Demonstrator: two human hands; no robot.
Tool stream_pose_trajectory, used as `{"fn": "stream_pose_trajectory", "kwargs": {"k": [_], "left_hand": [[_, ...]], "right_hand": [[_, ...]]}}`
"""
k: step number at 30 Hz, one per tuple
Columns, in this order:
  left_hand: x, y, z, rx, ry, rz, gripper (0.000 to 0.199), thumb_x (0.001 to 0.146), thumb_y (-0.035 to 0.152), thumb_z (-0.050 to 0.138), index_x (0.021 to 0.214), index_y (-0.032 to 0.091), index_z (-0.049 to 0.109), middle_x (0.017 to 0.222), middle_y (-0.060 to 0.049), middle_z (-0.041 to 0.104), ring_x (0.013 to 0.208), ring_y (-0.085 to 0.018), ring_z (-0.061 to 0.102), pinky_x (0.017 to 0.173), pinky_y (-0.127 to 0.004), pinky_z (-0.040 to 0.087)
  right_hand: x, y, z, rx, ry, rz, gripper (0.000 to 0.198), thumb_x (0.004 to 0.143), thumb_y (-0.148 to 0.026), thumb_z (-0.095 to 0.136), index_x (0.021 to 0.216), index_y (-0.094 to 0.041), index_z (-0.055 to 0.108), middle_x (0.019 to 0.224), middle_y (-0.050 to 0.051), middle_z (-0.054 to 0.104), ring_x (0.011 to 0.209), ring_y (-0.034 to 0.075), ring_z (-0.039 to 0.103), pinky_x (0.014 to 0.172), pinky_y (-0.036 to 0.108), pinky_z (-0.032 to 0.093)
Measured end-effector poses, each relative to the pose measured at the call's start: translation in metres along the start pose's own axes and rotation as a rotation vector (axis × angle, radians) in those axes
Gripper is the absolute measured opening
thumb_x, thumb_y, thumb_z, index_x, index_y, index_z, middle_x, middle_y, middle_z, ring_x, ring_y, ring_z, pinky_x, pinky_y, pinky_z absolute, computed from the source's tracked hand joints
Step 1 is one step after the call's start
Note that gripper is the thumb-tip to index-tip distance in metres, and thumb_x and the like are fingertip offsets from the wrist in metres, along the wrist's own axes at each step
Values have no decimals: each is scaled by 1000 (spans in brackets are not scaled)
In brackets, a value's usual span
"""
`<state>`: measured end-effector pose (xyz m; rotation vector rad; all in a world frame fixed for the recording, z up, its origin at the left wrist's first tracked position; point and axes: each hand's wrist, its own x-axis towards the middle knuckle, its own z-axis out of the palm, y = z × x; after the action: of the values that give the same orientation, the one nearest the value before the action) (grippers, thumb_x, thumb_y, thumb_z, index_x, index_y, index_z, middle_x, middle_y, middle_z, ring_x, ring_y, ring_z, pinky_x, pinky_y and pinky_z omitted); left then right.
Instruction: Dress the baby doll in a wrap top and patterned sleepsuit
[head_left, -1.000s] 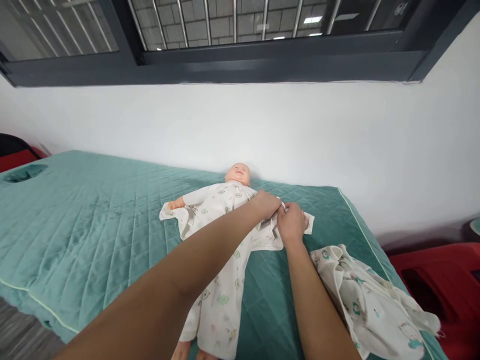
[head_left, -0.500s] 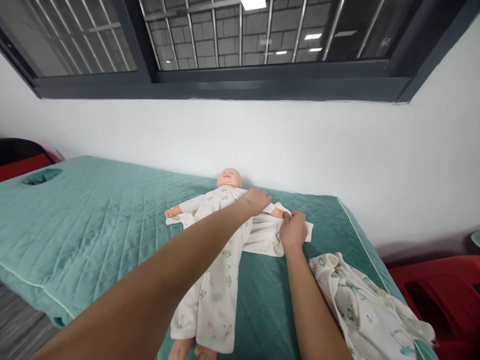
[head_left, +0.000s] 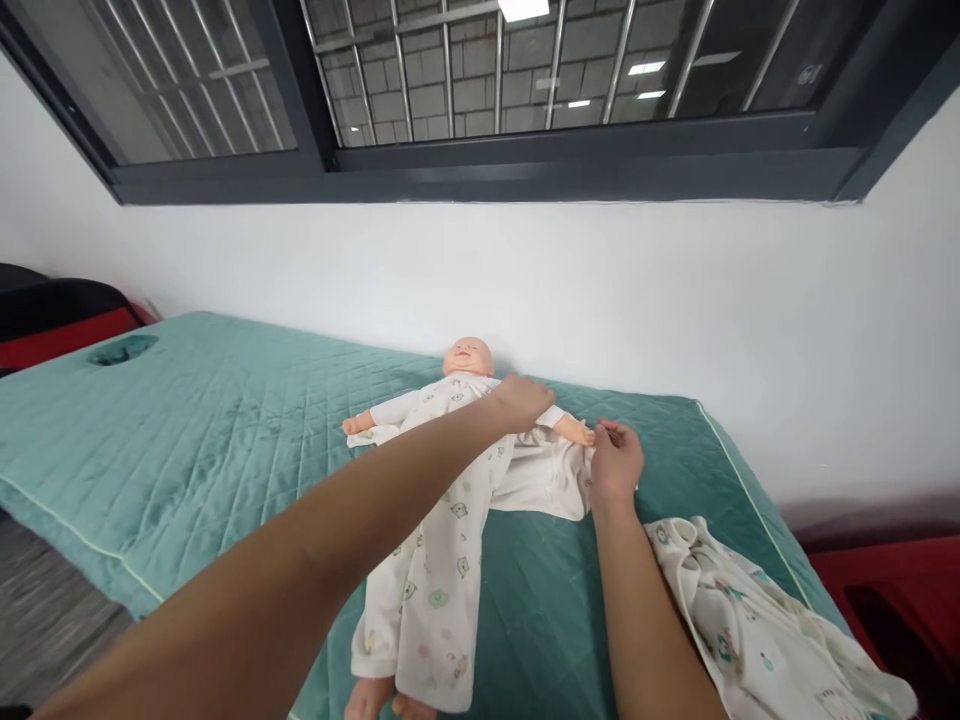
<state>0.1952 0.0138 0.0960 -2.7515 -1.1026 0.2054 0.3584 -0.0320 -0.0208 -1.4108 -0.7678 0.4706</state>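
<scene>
1. The doll (head_left: 469, 358) lies on its back on the green quilted bed (head_left: 262, 425), its head near the white wall (head_left: 652, 300). Both its arms are spread, and lying flat probably keeps it steady.

2. A printed suit (head_left: 439, 600) covers the doll's trunk and legs, with bare feet (head_left: 370, 697) below the hems.

3. The person's left grip (head_left: 525, 403) rests at the doll's sleeved arm on the person's right, the forearm crossing above the doll's chest. I'd guess it steadies that arm — but the fingers are mostly turned from me, and I cannot tell whether they clasp the sleeve or only press.

4. The right grip (head_left: 616, 460) is narrow, thumb and fingertips drawn together at the tip of the doll's hand (head_left: 576, 430). Whether it pinches the little fingers, I cannot tell. It seems set there to face the left grip along the doll's arm.

5. White cloth (head_left: 540, 485) spreads beneath that same arm of the doll, likely so the arm can rest over it.

6. A second printed garment (head_left: 765, 640) lies rumpled to the person's right of the doll — apart from it, apparently laid aside yet within reach.
</scene>
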Motion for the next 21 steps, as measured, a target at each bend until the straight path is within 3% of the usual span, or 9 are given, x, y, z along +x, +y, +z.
{"fn": "stream_pose_trajectory", "kwargs": {"k": [4, 8, 12, 15, 17, 19, 21], "left_hand": [[3, 12, 9, -31, -16, -10, 35, 86, 16, 59, 121, 13, 57, 114, -15, 67, 104, -27, 63, 85, -37, 47], [-1, 19, 13, -55, -5, -28, 43, 86, 23, 63, 126, 11, 54, 125, -18, 62, 113, -31, 60, 92, -42, 46], [-39, 19, 8, -172, 170, -99, 36, 89, 21, 56, 124, 13, 56, 134, -15, 59, 123, -29, 54, 99, -43, 45], [-92, 15, 14, -366, 399, -285, 31, 94, 21, 47, 122, 19, 58, 136, -10, 60, 127, -25, 53, 107, -42, 43], [-129, 11, 29, -538, 566, -492, 32, 96, 26, 45, 125, 22, 58, 142, -7, 57, 133, -23, 49, 115, -42, 37], [-162, 6, 49, -788, 679, -697, 38, 96, 33, 47, 132, 25, 55, 148, -5, 53, 138, -22, 47, 118, -41, 37], [-184, 2, 69, -1081, 687, -865, 46, 96, 42, 49, 139, 28, 51, 151, -4, 50, 141, -24, 46, 117, -42, 40]], "right_hand": [[-1, 2, 4, 209, 18, 19, 28, 74, -41, 53, 91, -19, 56, 104, 8, 68, 93, 18, 66, 85, 34, 53], [-3, -1, 6, 295, -6, 58, 26, 68, -38, 61, 86, -20, 55, 96, 5, 69, 86, 18, 68, 80, 34, 55], [-5, -8, 3, 280, -12, 76, 23, 66, -34, 62, 84, -20, 55, 98, 6, 70, 90, 20, 68, 82, 36, 55], [-13, -18, 3, 184, 19, 11, 22, 69, -31, 59, 88, -21, 59, 109, 7, 69, 107, 23, 63, 94, 39, 49], [-26, -26, 9, 48, 0, -100, 24, 74, -31, 57, 95, -21, 61, 116, 7, 67, 111, 23, 60, 97, 38, 46], [-43, -34, 18, -84, -118, -179, 26, 81, -36, 55, 101, -20, 61, 110, 7, 68, 100, 21, 62, 92, 37, 47], [-62, -40, 29, -182, -317, -173, 30, 87, -43, 53, 104, -20, 60, 100, 6, 69, 87, 21, 63, 85, 37, 48]]}}
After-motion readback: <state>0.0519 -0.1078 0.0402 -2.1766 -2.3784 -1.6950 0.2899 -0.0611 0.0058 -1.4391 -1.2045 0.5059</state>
